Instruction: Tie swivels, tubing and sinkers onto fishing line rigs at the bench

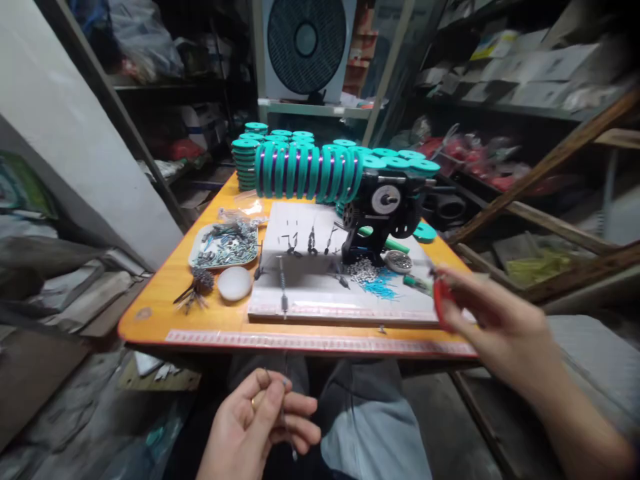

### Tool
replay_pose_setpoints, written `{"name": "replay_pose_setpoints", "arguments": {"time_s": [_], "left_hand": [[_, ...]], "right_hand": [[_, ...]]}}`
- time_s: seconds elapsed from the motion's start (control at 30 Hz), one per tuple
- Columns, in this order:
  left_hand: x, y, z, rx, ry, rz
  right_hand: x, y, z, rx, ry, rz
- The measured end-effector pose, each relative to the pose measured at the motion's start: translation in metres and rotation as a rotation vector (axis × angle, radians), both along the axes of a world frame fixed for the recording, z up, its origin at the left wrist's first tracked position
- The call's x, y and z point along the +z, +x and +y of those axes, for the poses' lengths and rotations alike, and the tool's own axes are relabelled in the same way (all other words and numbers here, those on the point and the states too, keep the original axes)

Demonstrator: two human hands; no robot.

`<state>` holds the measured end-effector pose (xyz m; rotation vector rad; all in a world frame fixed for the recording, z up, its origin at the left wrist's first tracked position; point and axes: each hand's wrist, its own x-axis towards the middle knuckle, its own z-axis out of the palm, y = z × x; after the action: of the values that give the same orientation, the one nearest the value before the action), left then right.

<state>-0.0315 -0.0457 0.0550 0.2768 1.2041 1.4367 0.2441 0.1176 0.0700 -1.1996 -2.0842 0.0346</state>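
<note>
My left hand (260, 420) rests low over my lap, fingers pinched on a thin wire-like piece that hangs down from them. My right hand (490, 313) reaches over the table's right front corner, blurred, fingers closed on a small red tool (441, 303). On the orange table (210, 320) lies a white board (320, 280) with small metal parts, a pile of blue strands (380, 283) and a black winding machine (383, 213). A row of teal spools (305, 170) with purple wire sits on the machine's shaft.
A tray of metal pieces (225, 245), a white round lid (234, 283) and a dark bristly bundle (200, 283) lie left of the board. Stacks of teal spools (250, 157) stand behind. A fan (306, 47) and cluttered shelves surround the table. Wooden beams (550, 167) slant at right.
</note>
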Motion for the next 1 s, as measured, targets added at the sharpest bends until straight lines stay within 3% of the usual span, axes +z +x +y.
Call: {"name": "replay_pose_setpoints", "arguments": {"time_s": [0.1, 0.13, 0.23, 0.37, 0.67, 1.0], "left_hand": [[-0.003, 0.001, -0.002, 0.0, 0.026, -0.041], [-0.004, 0.002, -0.003, 0.011, 0.034, -0.042], [-0.006, 0.003, -0.006, 0.077, 0.053, 0.011], [-0.006, 0.003, -0.009, 0.156, 0.099, 0.168], [-0.004, 0.0, -0.011, 0.173, 0.141, 0.196], [-0.001, -0.001, -0.011, 0.142, 0.149, 0.195]], "right_hand": [[-0.011, -0.049, -0.066, 0.393, -0.213, 0.03], [-0.017, -0.062, -0.083, 0.454, -0.295, 0.017], [-0.033, -0.089, -0.111, 0.577, -0.274, 0.075], [-0.044, -0.1, -0.114, 0.581, -0.212, 0.096], [-0.036, -0.112, -0.116, 0.6, -0.148, 0.126], [-0.035, -0.113, -0.117, 0.668, -0.31, 0.139]]}}
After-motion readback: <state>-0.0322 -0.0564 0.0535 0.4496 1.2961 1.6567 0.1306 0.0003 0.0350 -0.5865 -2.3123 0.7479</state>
